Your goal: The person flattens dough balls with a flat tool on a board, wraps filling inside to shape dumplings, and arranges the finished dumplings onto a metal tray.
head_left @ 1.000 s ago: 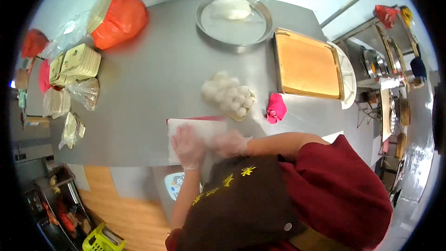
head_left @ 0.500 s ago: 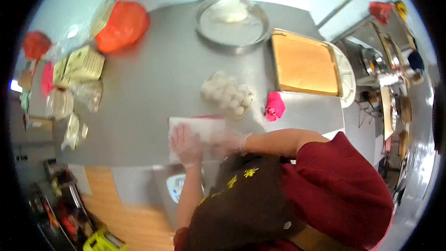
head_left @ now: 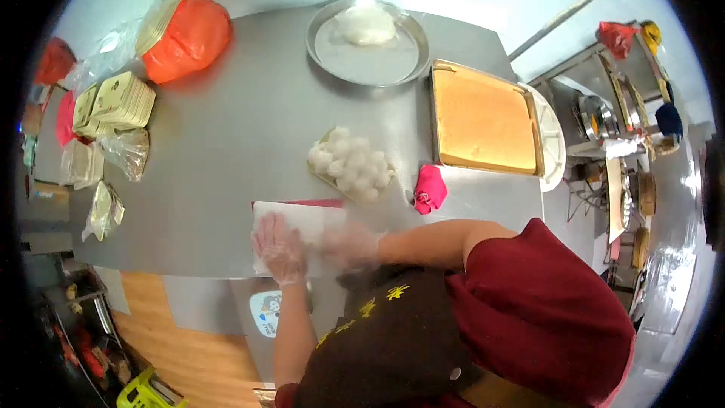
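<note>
Resting L hand (head_left: 278,245) open & palm-down, w/ fingers spread, on white sheet (head_left: 302,214) near table's (head_left: 226,128) front edge; w/ R hand (head_left: 353,247), at sheet's 3 o'clock side, too blurred to tell open, closed or gripping. Wearing clear plastic gloves on both. Showing pinkish-red strip (head_left: 321,202) along sheet's 12 o'clock edge. Taking sheet as clock centre: at 1 o'clock, close by, cluster of white balls (head_left: 351,162) on pale green tray (head_left: 323,174); further out same way, round metal pan (head_left: 370,73) w/ white lump (head_left: 368,24) inside. At 2 o'clock, bunched hot-pink cloth (head_left: 430,189), then rect. metal tray (head_left: 436,125) w/ golden-brown cake slab (head_left: 483,117), just beside white plastic rack (head_left: 552,136). At 11 o'clock, red plastic bag (head_left: 189,39) partly over stacked pale containers (head_left: 157,26); at 10, stacked printed cartons (head_left: 124,100) & clear bag (head_left: 128,153); at 9, smaller clear packet (head_left: 102,211). At approx. 7, below table edge, blue-&-white cartoon label (head_left: 266,313)
</note>
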{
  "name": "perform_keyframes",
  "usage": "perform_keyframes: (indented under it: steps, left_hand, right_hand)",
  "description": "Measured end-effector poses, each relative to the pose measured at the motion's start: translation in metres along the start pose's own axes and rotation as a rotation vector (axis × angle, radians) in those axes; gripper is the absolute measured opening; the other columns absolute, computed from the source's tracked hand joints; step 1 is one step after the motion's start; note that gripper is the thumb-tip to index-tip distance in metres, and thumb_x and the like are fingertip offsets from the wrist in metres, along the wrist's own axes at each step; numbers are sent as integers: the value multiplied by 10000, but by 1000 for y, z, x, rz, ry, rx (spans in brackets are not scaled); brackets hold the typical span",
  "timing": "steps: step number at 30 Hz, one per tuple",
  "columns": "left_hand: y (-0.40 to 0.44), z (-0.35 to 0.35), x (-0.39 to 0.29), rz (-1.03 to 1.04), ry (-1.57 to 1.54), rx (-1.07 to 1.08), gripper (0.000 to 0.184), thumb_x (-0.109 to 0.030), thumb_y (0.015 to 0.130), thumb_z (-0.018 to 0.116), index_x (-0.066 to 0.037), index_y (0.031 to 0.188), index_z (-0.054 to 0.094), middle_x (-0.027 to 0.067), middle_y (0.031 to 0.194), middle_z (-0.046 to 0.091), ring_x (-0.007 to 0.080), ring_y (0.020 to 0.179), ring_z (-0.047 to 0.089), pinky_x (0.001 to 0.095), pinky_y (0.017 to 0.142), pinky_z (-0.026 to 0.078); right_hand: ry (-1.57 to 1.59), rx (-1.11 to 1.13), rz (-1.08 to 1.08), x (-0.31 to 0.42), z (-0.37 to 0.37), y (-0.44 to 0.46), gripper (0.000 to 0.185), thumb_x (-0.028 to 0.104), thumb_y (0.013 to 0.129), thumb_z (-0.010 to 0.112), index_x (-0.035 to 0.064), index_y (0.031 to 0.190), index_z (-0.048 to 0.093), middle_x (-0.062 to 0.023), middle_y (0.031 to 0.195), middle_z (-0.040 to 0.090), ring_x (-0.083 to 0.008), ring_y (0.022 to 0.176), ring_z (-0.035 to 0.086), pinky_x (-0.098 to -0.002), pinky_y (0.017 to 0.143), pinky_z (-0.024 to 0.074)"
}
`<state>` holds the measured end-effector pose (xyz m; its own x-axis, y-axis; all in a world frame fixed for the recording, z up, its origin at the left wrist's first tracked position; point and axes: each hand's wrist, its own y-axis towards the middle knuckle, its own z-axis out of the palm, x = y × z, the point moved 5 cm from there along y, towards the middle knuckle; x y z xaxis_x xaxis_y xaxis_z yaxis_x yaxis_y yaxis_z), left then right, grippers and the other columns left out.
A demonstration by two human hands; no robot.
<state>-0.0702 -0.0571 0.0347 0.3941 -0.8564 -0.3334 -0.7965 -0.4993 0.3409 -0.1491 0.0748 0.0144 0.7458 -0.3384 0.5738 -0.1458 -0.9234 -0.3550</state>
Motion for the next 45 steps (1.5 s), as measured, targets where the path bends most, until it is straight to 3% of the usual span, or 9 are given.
perform_keyframes:
  steps: [10,11,13,14,16,23,38,40,45]
  left_hand:
    - [-22,-16,8,-397,-519,-268,304,-129,850,511,-29,1134,554,160,1200,535,288,1167,460,412,1005,337]
    - [-26,-26,-17,-329,-129,64,305,-124,854,503,-16,1135,551,161,1180,541,295,1148,473,406,975,368]
    - [-66,-37,-54,-296,-267,122,200,-147,846,533,-28,991,602,120,988,595,302,1006,540,384,875,431]
    - [-89,-36,-62,-299,-762,-194,150,-175,834,571,-53,846,657,79,816,644,300,883,594,366,804,464]
    - [-112,-13,-89,-339,-426,163,196,-195,810,588,-41,921,638,114,925,625,311,962,575,364,827,468]
    - [-110,-16,-102,-300,-388,90,375,-241,812,582,-21,1112,530,148,1213,491,288,1128,480,376,864,482]
    - [-110,-16,-101,-176,-227,151,365,-221,820,558,-40,1132,501,161,1153,519,312,1115,487,374,916,434]
    - [-105,-9,-84,-369,-189,501,423,-227,817,566,-39,1185,480,163,1178,514,327,1125,479,392,949,400]
    - [-98,-30,-25,-726,-64,-36,411,-302,845,535,-58,1176,522,148,1291,445,339,1138,469,424,951,389]
  right_hand:
    - [-135,34,23,46,-45,-17,447,377,784,558,18,1045,505,-235,951,616,-390,929,594,-461,802,458]
    - [-156,62,-28,57,-54,-18,447,377,784,558,18,1045,505,-235,951,616,-390,929,594,-461,802,458]
    - [-133,134,53,72,-68,-24,537,426,790,556,6,1112,463,-256,977,609,-393,943,590,-467,831,444]
    - [-129,164,69,75,-71,-25,567,442,792,555,2,1135,449,-262,986,607,-394,948,589,-469,841,439]
    - [-217,213,-42,71,-63,-26,591,447,821,529,1,1190,412,-273,1007,603,-393,966,585,-465,859,432]
    - [-8,80,114,10,-18,10,503,415,858,508,-46,1052,564,-282,977,612,-375,933,601,-390,838,457]
    - [-788,14,-195,165,-132,43,238,155,832,494,21,981,621,-179,957,637,-348,895,620,-452,794,492]
    - [-869,40,-206,178,-138,67,228,132,814,515,38,967,656,-178,1002,637,-344,926,618,-446,820,487]
    - [-975,171,-150,196,-143,88,244,125,764,594,74,986,680,-141,1079,632,-302,1004,612,-413,833,494]
